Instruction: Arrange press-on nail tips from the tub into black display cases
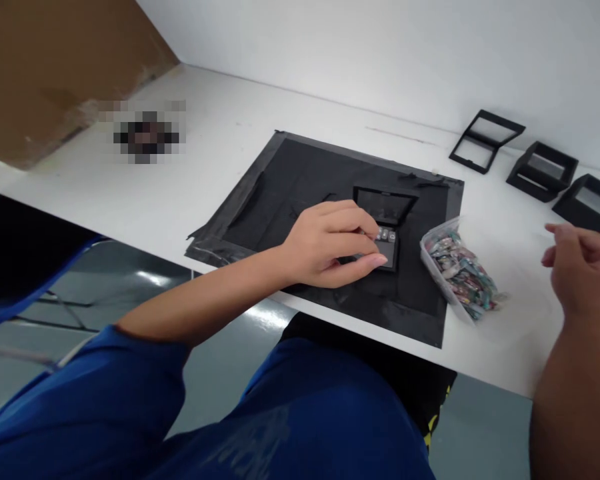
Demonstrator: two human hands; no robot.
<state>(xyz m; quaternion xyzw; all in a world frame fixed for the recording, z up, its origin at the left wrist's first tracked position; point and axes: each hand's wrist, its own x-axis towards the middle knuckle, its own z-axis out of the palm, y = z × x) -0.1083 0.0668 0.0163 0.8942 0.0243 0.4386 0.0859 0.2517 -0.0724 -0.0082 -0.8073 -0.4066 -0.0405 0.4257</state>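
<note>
My left hand (333, 243) is in the middle of the frame, bent over a small, flat black case with its lid up (391, 253). My fingers are curved and my fingertips reach over the bottom part of the case, but I cannot tell if they are pinching anything. Right next to my fingertips I can see a short row of little silvery pieces (386, 234) inside the case. The case sits on a big, dark black mat with taped edges (305, 173), and the mat lies on the white surface (220, 133).

My right hand (585, 267) is at the right edge of the frame, with its fingers curled. I cannot tell if it has something inside. It is near a clear plastic tub (443, 280) full of small, shiny, colourful packets (463, 273). The tub is right by the right side of the mat.

In the upper right are a thin black frame folded open (483, 139) and two chunky black boxes with window holes, one nearer the middle (523, 183) and one by the edge (570, 207).
</note>
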